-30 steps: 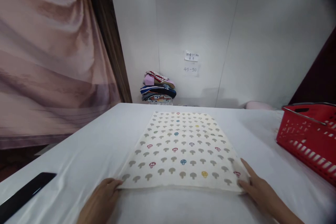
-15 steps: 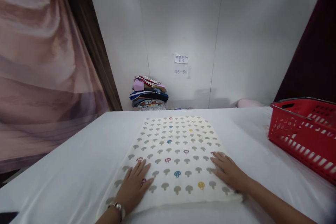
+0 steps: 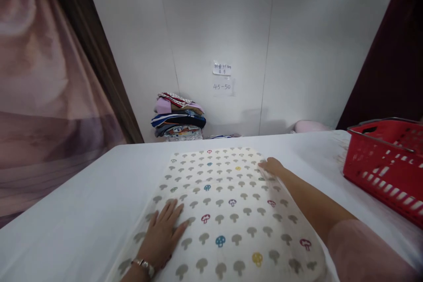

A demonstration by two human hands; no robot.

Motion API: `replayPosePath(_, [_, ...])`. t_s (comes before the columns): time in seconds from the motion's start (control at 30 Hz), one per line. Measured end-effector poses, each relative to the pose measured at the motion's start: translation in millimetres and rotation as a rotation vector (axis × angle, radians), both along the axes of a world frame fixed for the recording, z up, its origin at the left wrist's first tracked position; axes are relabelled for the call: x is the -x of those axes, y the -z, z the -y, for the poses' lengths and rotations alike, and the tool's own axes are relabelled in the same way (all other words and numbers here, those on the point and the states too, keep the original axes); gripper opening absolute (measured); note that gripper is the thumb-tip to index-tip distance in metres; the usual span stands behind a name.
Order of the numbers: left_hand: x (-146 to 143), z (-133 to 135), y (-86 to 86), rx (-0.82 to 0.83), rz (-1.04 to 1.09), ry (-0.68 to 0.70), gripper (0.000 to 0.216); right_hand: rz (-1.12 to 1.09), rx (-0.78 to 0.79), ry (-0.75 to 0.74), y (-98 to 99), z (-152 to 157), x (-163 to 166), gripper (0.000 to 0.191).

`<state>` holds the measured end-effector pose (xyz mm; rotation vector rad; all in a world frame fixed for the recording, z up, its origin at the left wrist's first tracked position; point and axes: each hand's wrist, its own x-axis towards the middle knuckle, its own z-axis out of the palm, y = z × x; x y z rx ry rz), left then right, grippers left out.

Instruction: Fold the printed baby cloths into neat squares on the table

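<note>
A cream cloth with a mushroom print [image 3: 224,211] lies flat on the white table [image 3: 82,211] in front of me. My left hand [image 3: 163,233] rests flat on its near left part, fingers stretched out, a watch at the wrist. My right hand [image 3: 272,166] reaches to the cloth's far right corner and lies on it with fingers out; whether it pinches the edge does not show. My right forearm crosses the cloth's right side.
A red plastic basket [image 3: 386,167] with a metal handle stands at the table's right edge. A pile of folded clothes [image 3: 178,116] sits behind the table by the white wall, under a paper note [image 3: 222,69]. A pink curtain [image 3: 39,97] hangs at left.
My hands went from the cloth's near corners onto its surface. The right hand has since slid forward to the far right corner, while the left stayed near the front left.
</note>
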<state>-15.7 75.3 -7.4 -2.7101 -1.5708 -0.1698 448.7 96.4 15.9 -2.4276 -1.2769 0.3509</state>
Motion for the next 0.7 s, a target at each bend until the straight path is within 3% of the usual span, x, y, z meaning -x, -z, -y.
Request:
replayPosePath(0.1, [4, -3, 5.7, -0.026, 0.024, 0.013, 0.054, 0.043, 0.090, -0.007, -0.7, -8, 2, 0.037])
replayPosePath(0.23, [5, -5, 8.0, -0.038, 0.044, 0.015, 0.055, 0.190, 0.060, -0.088, -4.2, -5, 25, 0.025])
replayPosePath(0.47, [3, -3, 4.5, -0.021, 0.075, 0.010, 0.053, 0.474, -0.010, -0.431, -0.2, 13, 93, 0.041])
replayPosePath(0.6, [4, -4, 4.8, -0.012, 0.090, 0.005, 0.053, 0.538, 0.007, -0.504, -5.6, 15, 95, 0.034])
replayPosePath(0.7, [5, -5, 6.8, -0.005, 0.099, 0.009, 0.053, 0.487, 0.006, -0.480, -12.5, 11, 87, 0.042])
